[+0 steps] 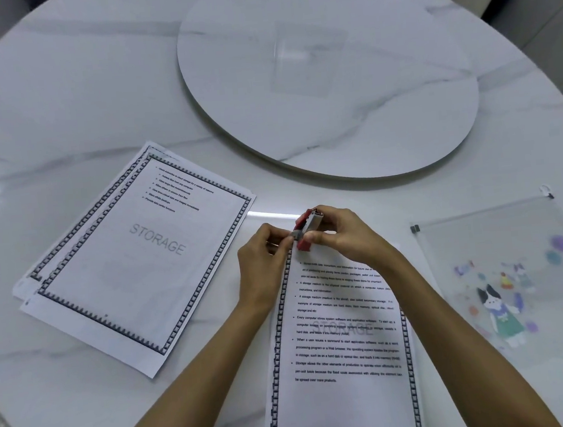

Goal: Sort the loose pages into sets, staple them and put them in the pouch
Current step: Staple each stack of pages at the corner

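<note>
Far left: fanned stack [133, 262] of bordered pages, flat on the marble table [55, 97]. Long axis from near left to far right, top edge toward the turntable [329, 81], "STORAGE" watermark on the top sheet.

Centre: left hand [264, 259] with fingers curled, tips pinching at the grey metal part of the red stapler [307, 229], right at the top left corner of the set [341, 345]. Stapler held just above the table between both hands, beyond the set's far edge, near the turntable's rim. Long axis pointing away from the person, leaning slightly right; near end over the set's corner, far end raised with an open metal channel showing. Unclear which end is the mouth.

Just right of it: right hand [340, 235] wrapped over the stapler from the right, fingers curled on top, thumb against its near side. Forearm lying across the set's right edge.

Below the hands: the set, flat, long axis straight toward the person, text upright to the reader, lower edge out of frame.

Right: clear pouch [506, 277] with cartoon print, flat on the table, apart from the set, zip along the far edge, slider at the far right corner.
</note>
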`<state>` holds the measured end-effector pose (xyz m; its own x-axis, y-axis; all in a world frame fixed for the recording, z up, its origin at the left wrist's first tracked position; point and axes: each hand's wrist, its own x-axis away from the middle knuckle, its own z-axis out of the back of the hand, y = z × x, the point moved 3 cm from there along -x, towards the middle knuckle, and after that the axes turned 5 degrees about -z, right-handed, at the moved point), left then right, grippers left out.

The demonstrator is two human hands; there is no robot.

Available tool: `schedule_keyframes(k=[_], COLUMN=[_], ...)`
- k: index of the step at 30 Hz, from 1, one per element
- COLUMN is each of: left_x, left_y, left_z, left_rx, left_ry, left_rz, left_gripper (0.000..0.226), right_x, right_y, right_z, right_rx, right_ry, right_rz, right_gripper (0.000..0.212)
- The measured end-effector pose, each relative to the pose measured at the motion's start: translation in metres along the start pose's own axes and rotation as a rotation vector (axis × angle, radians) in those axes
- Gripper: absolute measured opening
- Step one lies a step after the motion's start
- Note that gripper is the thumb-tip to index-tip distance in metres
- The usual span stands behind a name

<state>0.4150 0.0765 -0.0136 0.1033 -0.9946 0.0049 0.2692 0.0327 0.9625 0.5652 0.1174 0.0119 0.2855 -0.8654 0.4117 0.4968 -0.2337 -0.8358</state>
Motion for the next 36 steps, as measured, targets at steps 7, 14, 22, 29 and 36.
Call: schedule_keyframes(k=[7, 14, 22, 29, 36], left_x=[0.003, 0.000, 0.000, 0.002, 0.003], left_y=[-0.001, 0.004, 0.009, 0.007, -0.001], left_z=[0.000, 0.000, 0.002, 0.001, -0.003], left_rx=[-0.005, -0.013, -0.008, 0.003, 0.153], left_ry=[0.022, 0.008, 0.013, 0.017, -0.168], left_rz=[-0.012, -0.049, -0.079, -0.081, 0.057], left_gripper=[0.004, 0.003, 0.001, 0.005, 0.025], right_x=[-0.001, 0.005, 0.007, 0.006, 0.004], right_y=[-0.003, -0.008, -0.010, -0.008, 0.003], right_z=[0.001, 0.005, 0.006, 0.003, -0.003], right_rx=[-0.017, -0.122, -0.130, -0.111, -0.080], right_ry=[-0.078, -0.077, -0.151, -0.108, -0.004], right_rz=[-0.023, 0.015, 0.021, 0.023, 0.004], right_gripper=[0.020, 0.021, 0.024, 0.015, 0.016])
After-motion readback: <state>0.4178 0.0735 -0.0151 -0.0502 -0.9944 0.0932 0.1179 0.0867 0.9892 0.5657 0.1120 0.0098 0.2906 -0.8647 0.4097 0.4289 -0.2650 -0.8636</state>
